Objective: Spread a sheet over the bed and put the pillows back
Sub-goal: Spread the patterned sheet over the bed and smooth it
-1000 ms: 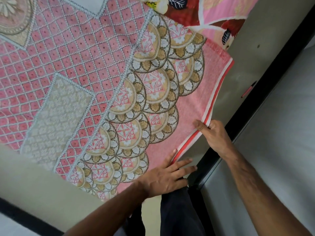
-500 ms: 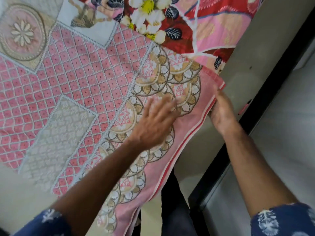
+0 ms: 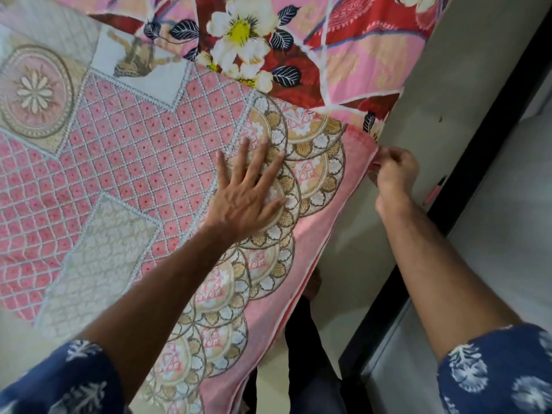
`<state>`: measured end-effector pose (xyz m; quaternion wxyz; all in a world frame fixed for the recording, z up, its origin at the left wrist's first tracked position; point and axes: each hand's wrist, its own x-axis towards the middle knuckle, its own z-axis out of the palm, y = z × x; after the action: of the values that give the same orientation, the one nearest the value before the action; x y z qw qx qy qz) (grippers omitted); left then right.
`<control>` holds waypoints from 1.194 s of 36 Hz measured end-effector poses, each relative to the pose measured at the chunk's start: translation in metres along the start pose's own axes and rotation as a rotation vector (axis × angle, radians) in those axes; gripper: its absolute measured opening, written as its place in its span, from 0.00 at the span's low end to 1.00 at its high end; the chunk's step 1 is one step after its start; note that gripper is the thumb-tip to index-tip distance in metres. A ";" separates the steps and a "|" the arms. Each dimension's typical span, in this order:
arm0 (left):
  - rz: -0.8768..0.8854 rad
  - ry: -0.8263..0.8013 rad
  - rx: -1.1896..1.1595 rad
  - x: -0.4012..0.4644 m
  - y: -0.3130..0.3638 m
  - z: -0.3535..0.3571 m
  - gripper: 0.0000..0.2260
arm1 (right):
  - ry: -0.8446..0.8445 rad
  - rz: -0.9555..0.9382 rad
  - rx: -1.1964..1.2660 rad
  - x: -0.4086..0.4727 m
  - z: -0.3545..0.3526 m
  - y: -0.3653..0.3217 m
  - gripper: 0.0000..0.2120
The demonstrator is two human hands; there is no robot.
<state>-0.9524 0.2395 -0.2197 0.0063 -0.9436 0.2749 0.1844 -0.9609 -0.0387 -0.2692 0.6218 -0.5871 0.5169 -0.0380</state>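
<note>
A pink patterned sheet with lattice squares and gold scalloped circles lies spread over the bed. My left hand rests flat on it, fingers apart, over the scalloped border. My right hand pinches the sheet's far corner at its red-striped edge, just off the bed side. Beyond the corner lies a red and pink floral fabric with white flowers; I cannot tell whether it is a pillow or another cover.
A pale floor strip runs along the right of the bed, bordered by a black frame and a grey panel. My dark trouser legs stand close beside the hanging sheet edge.
Both hands moved from the sheet's near edge toward the far corner. My left hand now presses flat on the scalloped border, and my right hand has closed on the corner.
</note>
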 end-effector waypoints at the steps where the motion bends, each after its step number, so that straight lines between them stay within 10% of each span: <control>1: -0.004 -0.007 -0.006 0.002 0.000 -0.001 0.35 | 0.077 -0.073 -0.051 -0.001 0.000 -0.003 0.06; 7: 0.039 -0.011 -0.050 0.020 -0.008 -0.012 0.32 | -0.088 -1.009 -0.521 -0.077 0.001 -0.025 0.15; 15: 0.208 -0.027 -0.078 0.043 -0.042 -0.023 0.28 | -0.835 -1.472 -1.259 -0.154 -0.004 0.066 0.31; 24: 0.198 0.045 -0.039 0.020 -0.033 -0.013 0.29 | -1.366 -1.854 -1.290 -0.144 -0.060 0.087 0.32; 29: 0.431 0.060 0.008 -0.024 -0.006 0.012 0.28 | -0.949 -1.232 -1.066 -0.140 -0.093 0.109 0.22; 35: 0.363 0.107 -0.025 -0.075 0.010 0.032 0.27 | -0.624 0.257 -0.213 -0.146 -0.082 0.102 0.41; 38: 0.350 0.054 -0.031 -0.076 0.011 0.029 0.27 | -0.600 0.402 0.016 -0.143 -0.079 0.100 0.46; 43: 0.357 -0.004 -0.049 -0.073 0.011 0.026 0.30 | -0.665 0.410 0.094 -0.155 -0.067 0.092 0.13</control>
<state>-1.0243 0.2712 -0.2175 -0.0491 -0.8792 0.4336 0.1911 -1.1302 0.0448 -0.2325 0.7764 -0.4227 0.3913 0.2556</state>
